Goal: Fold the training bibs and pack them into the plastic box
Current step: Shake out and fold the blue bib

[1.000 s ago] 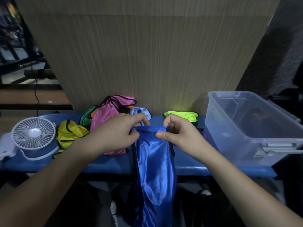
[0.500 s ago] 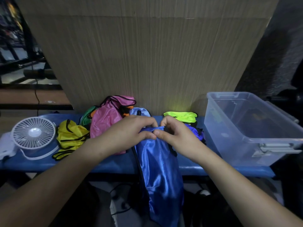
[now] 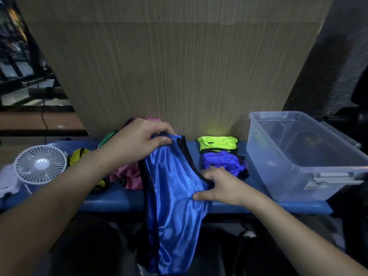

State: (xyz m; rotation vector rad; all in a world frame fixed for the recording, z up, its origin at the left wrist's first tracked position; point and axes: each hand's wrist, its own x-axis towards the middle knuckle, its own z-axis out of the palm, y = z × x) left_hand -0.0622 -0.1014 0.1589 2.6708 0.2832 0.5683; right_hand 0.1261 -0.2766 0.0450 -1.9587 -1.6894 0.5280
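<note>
A shiny blue bib with black trim hangs over the front edge of the blue bench. My left hand pinches its top end between thumb and fingers, lifted above the bench. My right hand grips the bib's right black edge lower down, thumb on the fabric. The clear plastic box stands at the right end of the bench; what it holds is hard to make out. A neon yellow bib lies on a purple-blue bib, both folded, left of the box.
Loose bibs lie at the left: pink, yellow and green. A small white fan stands at the bench's left end. A wood-grain panel rises right behind the bench.
My hands have parted: the left lifted the bib's top end up and back, the right slid down its right edge. The bib now spreads wider.
</note>
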